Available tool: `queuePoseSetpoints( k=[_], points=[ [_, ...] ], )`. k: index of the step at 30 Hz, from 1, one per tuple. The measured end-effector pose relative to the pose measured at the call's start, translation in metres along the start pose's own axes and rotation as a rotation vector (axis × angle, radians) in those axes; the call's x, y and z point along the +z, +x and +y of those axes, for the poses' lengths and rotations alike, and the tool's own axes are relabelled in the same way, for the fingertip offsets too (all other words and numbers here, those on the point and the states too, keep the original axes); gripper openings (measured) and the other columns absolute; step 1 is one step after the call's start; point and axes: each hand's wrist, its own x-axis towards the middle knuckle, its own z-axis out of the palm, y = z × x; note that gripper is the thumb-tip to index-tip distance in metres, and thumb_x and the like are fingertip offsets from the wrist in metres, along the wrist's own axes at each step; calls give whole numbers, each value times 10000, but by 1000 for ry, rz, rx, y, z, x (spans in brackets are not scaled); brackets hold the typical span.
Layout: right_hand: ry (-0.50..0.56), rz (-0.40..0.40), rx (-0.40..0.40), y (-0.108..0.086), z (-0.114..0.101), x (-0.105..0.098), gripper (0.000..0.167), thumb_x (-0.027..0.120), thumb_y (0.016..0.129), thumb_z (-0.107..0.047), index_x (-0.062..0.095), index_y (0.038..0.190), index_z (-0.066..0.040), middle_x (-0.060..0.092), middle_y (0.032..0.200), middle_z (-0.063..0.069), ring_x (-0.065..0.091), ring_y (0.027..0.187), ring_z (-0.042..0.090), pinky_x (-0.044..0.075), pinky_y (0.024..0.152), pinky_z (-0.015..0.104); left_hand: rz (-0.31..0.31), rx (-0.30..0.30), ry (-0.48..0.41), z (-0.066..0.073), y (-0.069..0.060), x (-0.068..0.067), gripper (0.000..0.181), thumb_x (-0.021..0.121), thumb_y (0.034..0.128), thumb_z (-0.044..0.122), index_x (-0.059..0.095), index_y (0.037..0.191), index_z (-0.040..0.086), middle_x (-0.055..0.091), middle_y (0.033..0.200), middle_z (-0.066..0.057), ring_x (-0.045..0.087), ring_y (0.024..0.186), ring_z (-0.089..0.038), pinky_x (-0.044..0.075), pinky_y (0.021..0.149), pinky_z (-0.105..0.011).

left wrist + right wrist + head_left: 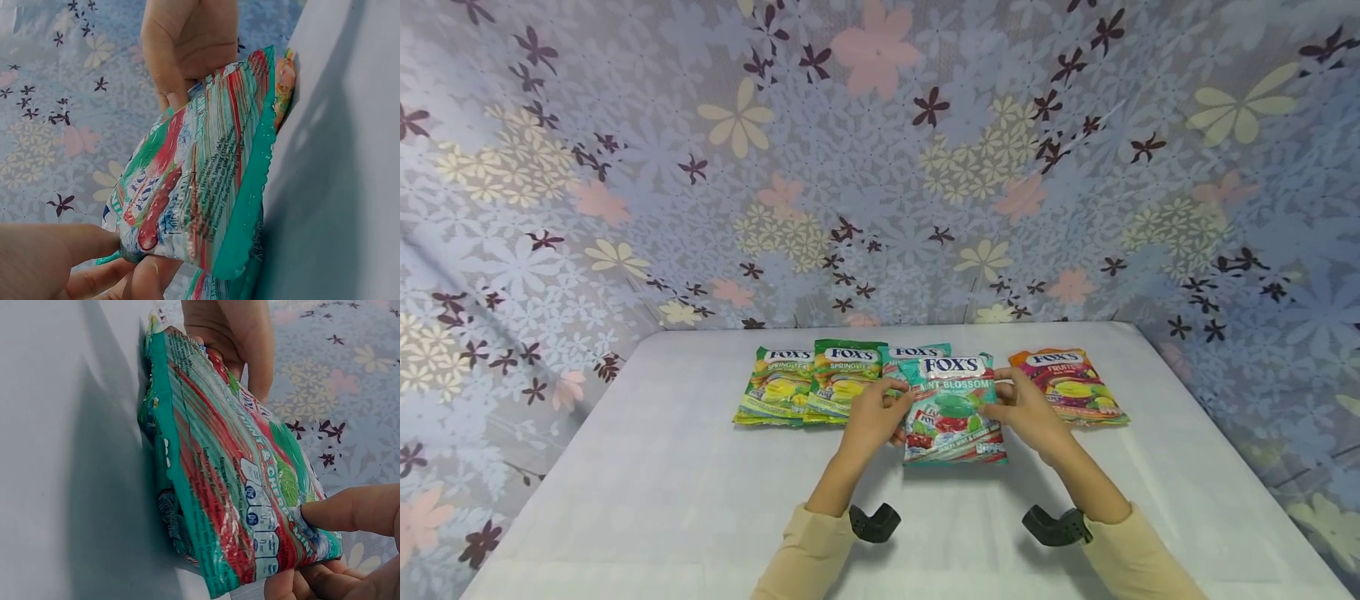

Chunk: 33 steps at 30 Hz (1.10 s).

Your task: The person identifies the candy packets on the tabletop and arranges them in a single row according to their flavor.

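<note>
Both hands hold a teal Mint Blossom candy bag by its two sides, its printed front facing up toward the head view. The left hand pinches the left side, thumb in front and fingers behind; the right hand grips the opposite side the same way. In the left wrist view the bag is tilted above the white surface, casting a shadow. The right wrist view shows the bag with the right thumb pressed on its face. Behind it, another teal bag is partly covered.
Two green Spring Tea bags lie side by side at the left on the white table. A Fruits bag in orange and purple lies at the right. Flowered fabric stands behind the table.
</note>
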Motion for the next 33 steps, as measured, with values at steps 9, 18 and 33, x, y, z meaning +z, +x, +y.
queuePoseSetpoints(
  k=[9, 18, 33],
  points=[
    [-12, 5, 2, -1, 0, 4, 567, 640, 902, -63, 315, 1347, 74, 441, 1364, 342, 475, 1182, 388, 430, 947, 473, 4, -7, 17, -2, 0, -1, 290, 606, 969, 227, 630, 1162, 13, 606, 591, -42, 516, 358, -116, 532, 490, -496],
    [-32, 9, 18, -1, 1, 3, 573, 645, 902, -73, 309, 1346, 60, 442, 1370, 336, 475, 1195, 404, 399, 978, 521, -4, 10, 12, -3, 0, 0, 283, 611, 964, 220, 632, 1148, 7, 570, 564, -59, 530, 375, -128, 537, 477, -456],
    [-27, 23, 25, 2, 3, 3, 579, 641, 896, -66, 306, 1351, 63, 425, 1381, 340, 475, 1199, 413, 396, 988, 522, 14, -6, 48, -1, 0, 3, 294, 594, 974, 222, 626, 1172, 7, 617, 599, -32, 518, 351, -105, 532, 487, -491]
  ],
)
